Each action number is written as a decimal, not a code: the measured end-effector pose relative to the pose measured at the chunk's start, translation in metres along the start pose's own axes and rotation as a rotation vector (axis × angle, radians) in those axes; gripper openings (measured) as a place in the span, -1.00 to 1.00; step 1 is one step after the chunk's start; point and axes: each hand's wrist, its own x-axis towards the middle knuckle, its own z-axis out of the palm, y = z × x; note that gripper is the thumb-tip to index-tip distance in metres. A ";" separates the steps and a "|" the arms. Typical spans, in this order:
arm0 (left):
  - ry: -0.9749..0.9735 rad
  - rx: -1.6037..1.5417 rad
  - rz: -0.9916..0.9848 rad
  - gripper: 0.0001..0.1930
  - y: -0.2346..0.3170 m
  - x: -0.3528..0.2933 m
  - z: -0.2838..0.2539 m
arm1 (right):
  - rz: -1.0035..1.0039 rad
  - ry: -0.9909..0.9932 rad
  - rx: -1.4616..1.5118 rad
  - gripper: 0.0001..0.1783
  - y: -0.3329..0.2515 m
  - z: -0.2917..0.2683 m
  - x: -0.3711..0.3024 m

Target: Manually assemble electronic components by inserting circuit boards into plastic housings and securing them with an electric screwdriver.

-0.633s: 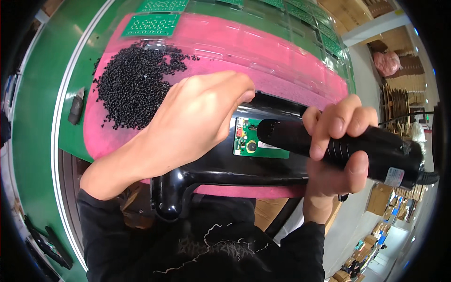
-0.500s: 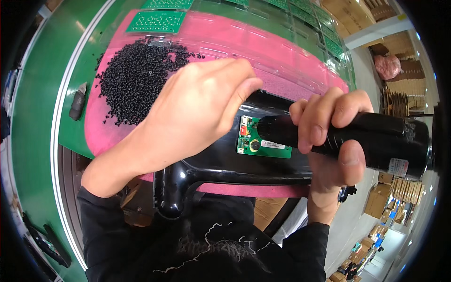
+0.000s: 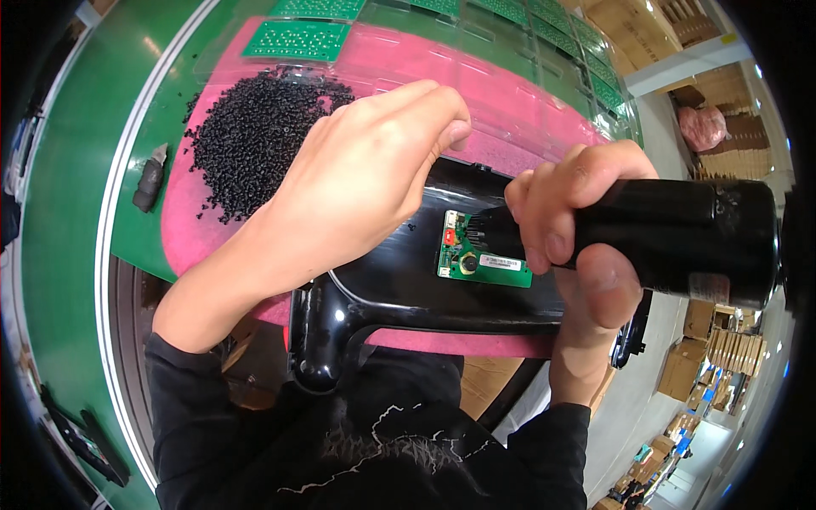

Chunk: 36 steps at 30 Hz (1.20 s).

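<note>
While the right hand [image 3: 582, 180] grips a black handheld tool [image 3: 671, 238] aimed toward nine o'clock, the tool's nose overlaps a green circuit board [image 3: 484, 272] lying in a glossy black shell [image 3: 425, 302]. The board looks already placed; whether anything fastens it, or the tool touches it, cannot be told. Many small black parts [image 3: 246, 140] remain loose on the pink mat [image 3: 183, 229], at ten o'clock from the board. Nearer, also at ten o'clock, the left hand [image 3: 365, 161] hangs above the shell, its fingers curled together; whether they pinch anything is hidden. Compared with half a second ago, the tool lies more level, and a tiny dark speck [image 3: 412, 227] now shows on the shell beside the left hand.
</note>
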 end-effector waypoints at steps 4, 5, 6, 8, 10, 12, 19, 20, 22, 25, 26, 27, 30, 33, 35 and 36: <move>-0.042 -0.024 -0.004 -0.96 -0.003 0.001 0.004 | -0.035 -0.150 0.010 -0.52 0.010 -0.009 0.014; -0.044 -0.007 0.020 -0.95 -0.002 0.002 0.004 | -0.036 -0.144 0.007 -0.52 0.010 -0.011 0.017; -0.047 -0.010 0.025 -0.95 -0.001 0.002 0.004 | -0.073 -0.158 0.014 -0.56 0.011 -0.014 0.021; -0.060 0.045 0.034 -0.92 -0.001 0.001 0.002 | -0.128 -0.142 0.029 -0.61 0.014 -0.011 0.022; -0.080 0.059 0.023 -0.91 0.001 0.001 0.000 | -0.113 -0.074 0.061 -0.60 0.012 -0.009 0.016; -0.099 0.071 0.012 -0.89 0.004 0.001 -0.002 | -0.123 0.045 0.100 -0.59 0.007 -0.003 0.004; -0.028 0.063 0.044 -0.90 0.004 0.003 0.004 | -0.298 0.015 0.541 -0.66 0.015 -0.019 -0.005; -0.004 0.043 0.095 -0.91 0.000 0.003 0.007 | -0.281 0.053 0.505 -0.66 0.021 -0.015 -0.004; -0.046 0.066 0.094 -0.92 -0.003 0.001 0.005 | -0.241 0.095 0.392 -0.67 0.032 -0.005 -0.002; -0.112 0.099 0.091 -0.88 -0.005 -0.001 0.002 | -0.157 0.143 0.326 -0.66 0.027 0.002 -0.005; -0.133 0.111 0.087 -0.85 -0.005 -0.001 0.001 | -0.208 0.142 0.328 -0.65 0.023 -0.001 -0.008; -0.134 0.108 0.091 -0.85 -0.005 -0.001 0.000 | -0.259 0.140 0.329 -0.65 0.020 -0.006 -0.009; -0.190 0.094 0.083 -0.81 0.000 -0.001 -0.001 | -0.435 0.188 0.350 -0.77 0.002 -0.011 -0.012; -0.187 0.145 0.180 -0.79 0.004 -0.001 0.000 | -0.536 0.256 0.439 -0.78 -0.006 -0.013 -0.016; -0.193 0.030 0.186 -0.78 0.004 -0.001 0.005 | -0.544 0.253 0.445 -0.77 -0.009 -0.017 -0.020; -0.207 -0.004 0.200 -0.76 0.004 0.000 0.006 | -0.525 0.228 0.444 -0.77 -0.010 -0.019 -0.021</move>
